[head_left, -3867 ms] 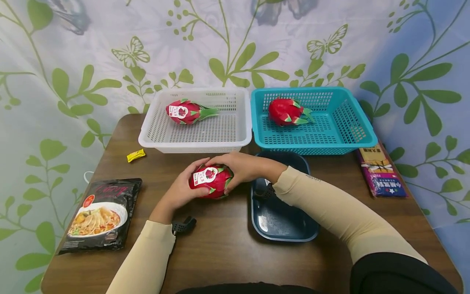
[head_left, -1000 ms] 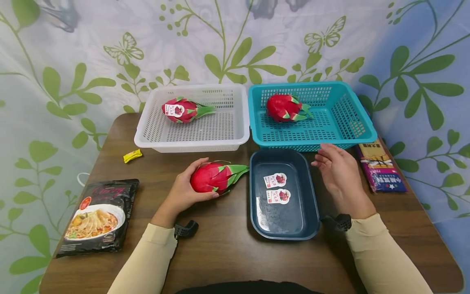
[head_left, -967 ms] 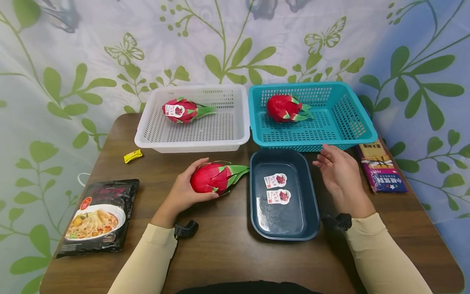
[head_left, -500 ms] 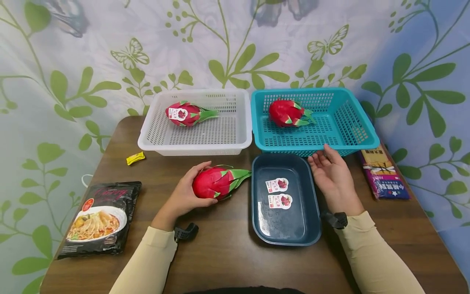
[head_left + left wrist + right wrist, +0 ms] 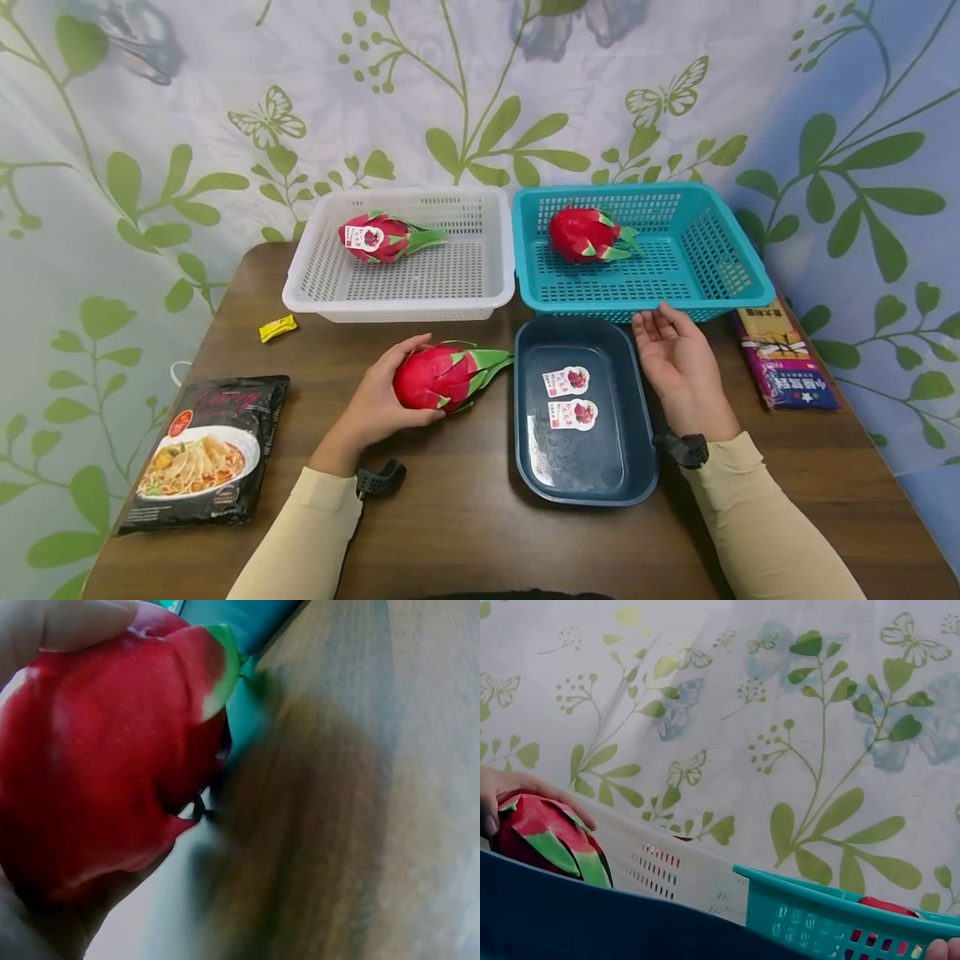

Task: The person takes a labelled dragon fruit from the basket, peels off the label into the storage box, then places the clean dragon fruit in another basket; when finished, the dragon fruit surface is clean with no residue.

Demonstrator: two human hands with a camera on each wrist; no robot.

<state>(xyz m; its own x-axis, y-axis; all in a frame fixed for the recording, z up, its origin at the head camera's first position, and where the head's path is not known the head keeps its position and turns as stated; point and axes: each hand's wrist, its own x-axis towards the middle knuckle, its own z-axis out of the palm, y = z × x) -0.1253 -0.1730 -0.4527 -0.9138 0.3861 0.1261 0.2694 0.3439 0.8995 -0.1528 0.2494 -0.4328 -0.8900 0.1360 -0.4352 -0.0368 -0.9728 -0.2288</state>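
My left hand [image 5: 375,407] grips a red dragon fruit [image 5: 437,377] on the near side of the white basket. The fruit's green tips point right, touching or nearly touching the dark blue tray [image 5: 581,479]. No label shows on its visible side; in the left wrist view its red skin [image 5: 97,757] fills the left half. Two dragon-fruit stickers [image 5: 572,414] lie in the tray. Just right of the tray, my right hand [image 5: 688,375] rests palm up with relaxed fingers, holding nothing. Its fingertips are close to the front of the teal basket [image 5: 645,306].
A labelled dragon fruit [image 5: 386,239] lies in the white basket [image 5: 397,310]. Inside the teal basket is another dragon fruit [image 5: 585,235], no label visible. A black noodle packet [image 5: 206,454] and a yellow wrapped sweet [image 5: 277,327] lie left. A purple packet [image 5: 787,358] lies right.
Earlier both hands held the fruit, its label facing up. The right hand has since left it for the tray's right side and turned palm up; the fruit now lies turned, tips right.
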